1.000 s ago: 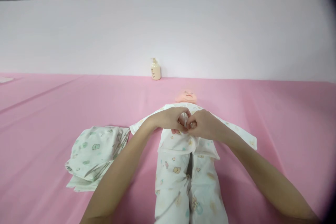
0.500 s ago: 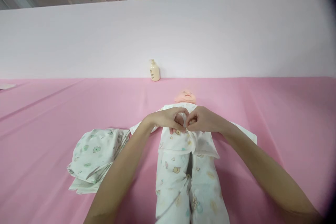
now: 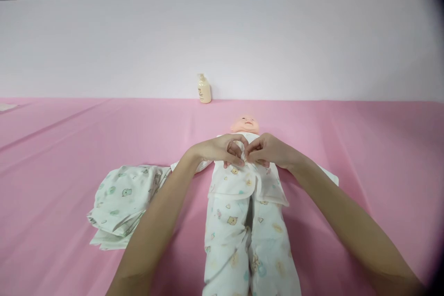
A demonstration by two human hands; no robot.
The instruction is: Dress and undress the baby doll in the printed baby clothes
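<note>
A baby doll (image 3: 245,124) lies on its back, dressed in a white printed top (image 3: 236,182) and matching trousers (image 3: 229,240). Over its chest my left hand (image 3: 227,150) is closed in a pinch at the top's front edge. My right hand (image 3: 265,150) pinches the same front edge just beside it, the fingertips of both hands nearly meeting. Whatever small fastening lies between the fingers is too small to make out. Below the hands, the two front flaps of the top hang slightly apart. The doll's sleeves stretch out sideways, partly hidden behind my forearms.
A folded stack of white printed cloth (image 3: 121,199) lies left of the doll, close to my left forearm. Against the white wall (image 3: 222,41) stands a cream pump bottle (image 3: 204,90). Pink sheeting (image 3: 69,148) covers the surface.
The whole view has shifted, so things sit slightly higher in the picture. Both hands keep their pinch on the top's front, with small finger movements.
</note>
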